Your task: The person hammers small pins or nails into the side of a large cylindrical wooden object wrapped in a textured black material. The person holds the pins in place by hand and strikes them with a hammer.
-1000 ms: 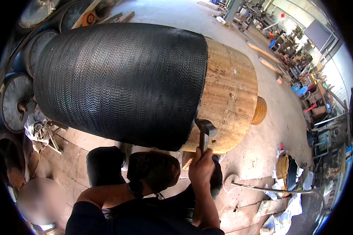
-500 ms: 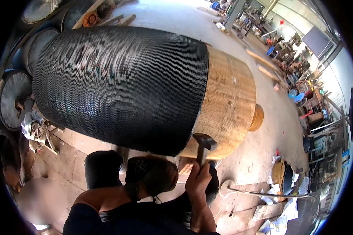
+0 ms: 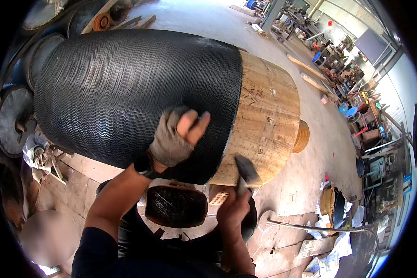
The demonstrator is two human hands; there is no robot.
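Observation:
A big barrel-shaped wooden roller (image 3: 266, 116) lies across in front of me. Its bare wood shows at the right end. Dense rows of small, dark pieces form a ridged black covering (image 3: 102, 92) over the rest. My left hand (image 3: 176, 139), in a grey glove with bare fingertips, is at the covering's near right part, fingers bent together; anything pinched there is hidden. My right hand (image 3: 234, 208) grips a hammer (image 3: 245, 171) by its handle, the head in front of the wood's near lower side. Below the roller sits a dark tub (image 3: 176, 206) holding thin, glinting slivers.
Dark drums (image 3: 15, 120) line the left side. A bent metal rod (image 3: 319, 227) on a round base stands to the right, beside bags and scraps (image 3: 333, 259). Loose timbers (image 3: 306, 67) lie on the floor farther off, near cluttered machinery (image 3: 352, 69).
My left hand has risen from over the tub to the black covering, uncovering the tub. The hammer has shifted slightly right and down. The roller appears slightly turned, with markings now showing on the wood.

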